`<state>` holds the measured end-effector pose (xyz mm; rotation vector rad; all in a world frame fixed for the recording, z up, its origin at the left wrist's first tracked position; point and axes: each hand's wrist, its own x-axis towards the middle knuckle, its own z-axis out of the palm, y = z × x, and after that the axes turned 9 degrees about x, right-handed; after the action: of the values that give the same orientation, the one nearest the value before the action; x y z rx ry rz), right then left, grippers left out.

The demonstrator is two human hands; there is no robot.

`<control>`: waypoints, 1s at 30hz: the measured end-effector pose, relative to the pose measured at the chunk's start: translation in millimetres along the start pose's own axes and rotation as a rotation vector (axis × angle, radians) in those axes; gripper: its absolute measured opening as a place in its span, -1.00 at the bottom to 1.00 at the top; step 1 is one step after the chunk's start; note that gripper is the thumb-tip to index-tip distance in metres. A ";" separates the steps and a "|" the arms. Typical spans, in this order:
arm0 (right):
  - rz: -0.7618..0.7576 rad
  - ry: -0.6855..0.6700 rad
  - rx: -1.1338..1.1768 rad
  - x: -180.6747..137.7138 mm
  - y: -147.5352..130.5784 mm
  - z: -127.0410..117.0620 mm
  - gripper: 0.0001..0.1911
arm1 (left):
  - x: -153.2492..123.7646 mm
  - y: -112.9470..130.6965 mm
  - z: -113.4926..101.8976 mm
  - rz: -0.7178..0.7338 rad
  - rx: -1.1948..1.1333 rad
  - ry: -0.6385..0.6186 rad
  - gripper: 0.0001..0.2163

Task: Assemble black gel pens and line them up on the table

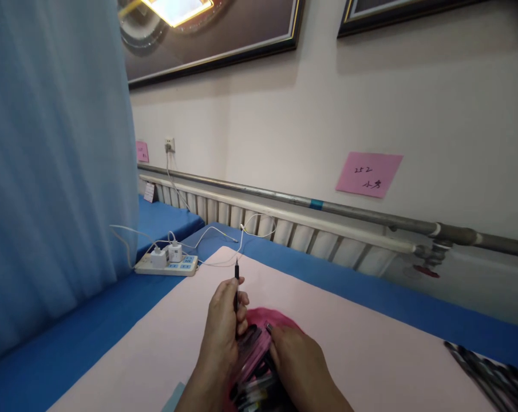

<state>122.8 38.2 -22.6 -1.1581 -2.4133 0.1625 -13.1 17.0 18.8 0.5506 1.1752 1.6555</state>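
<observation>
My left hand [222, 326] is closed around a thin black pen [237, 276] whose tip points up and away from me. My right hand [296, 356] rests with curled fingers on a magenta pencil case [265, 320] that lies on the pale pink sheet [370, 355]. Several dark pens [250, 389] lie in the case between my two hands. What the right fingers pinch, if anything, is hidden.
A white power strip [166, 264] with plugged chargers and white cables sits on the blue table [91, 326] at left. A blue curtain [48, 171] hangs at far left. A bundle of dark pens [490, 369] lies at right. A radiator and pipe run along the wall, with a pink note [369, 174].
</observation>
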 end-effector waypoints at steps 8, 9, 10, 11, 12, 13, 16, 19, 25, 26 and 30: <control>-0.014 0.065 0.448 1.2 -14.6 -12.5 -0.79 | -3.2 -7.2 4.4 -0.049 0.084 -0.134 -0.73; -0.005 0.067 0.472 0.6 -14.7 -12.9 -0.80 | -3.9 -7.5 5.0 -0.053 0.097 -0.150 -0.72; 0.010 0.081 0.489 0.0 -13.8 -13.0 -0.80 | -4.5 -7.7 5.4 -0.055 0.111 -0.164 -0.71; 0.029 0.112 0.505 -0.3 -12.0 -13.2 -0.81 | -5.2 -7.7 5.8 -0.057 0.123 -0.176 -0.70; 0.060 0.157 0.531 -0.1 -9.5 -14.1 -0.81 | -5.8 -7.7 6.1 -0.059 0.132 -0.190 -0.69; 0.105 0.215 0.580 0.5 -6.4 -15.9 -0.81 | -6.6 -7.9 6.4 -0.066 0.136 -0.210 -0.68; 0.335 0.431 0.893 4.7 3.3 -27.6 -0.82 | -9.8 -10.7 8.6 -0.133 0.151 -0.329 -0.69; 0.561 0.594 1.299 9.1 9.6 -41.2 -0.79 | -15.7 -15.6 14.1 -0.219 0.217 -0.478 -0.72; 0.660 0.642 1.796 10.9 5.7 -47.9 -0.71 | -27.2 -17.0 24.6 -0.233 0.348 -0.576 -0.76; 0.658 0.642 1.816 10.8 3.9 -47.9 -0.70 | -27.7 -16.3 24.9 -0.235 0.357 -0.569 -0.76; 0.650 0.645 1.824 11.2 -0.4 -48.6 -0.69 | -26.9 -14.9 23.5 -0.241 0.383 -0.539 -0.77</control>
<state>138.3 42.2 24.6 -0.6794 -0.5379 1.4640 23.3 3.7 20.2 0.9828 1.0972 0.9879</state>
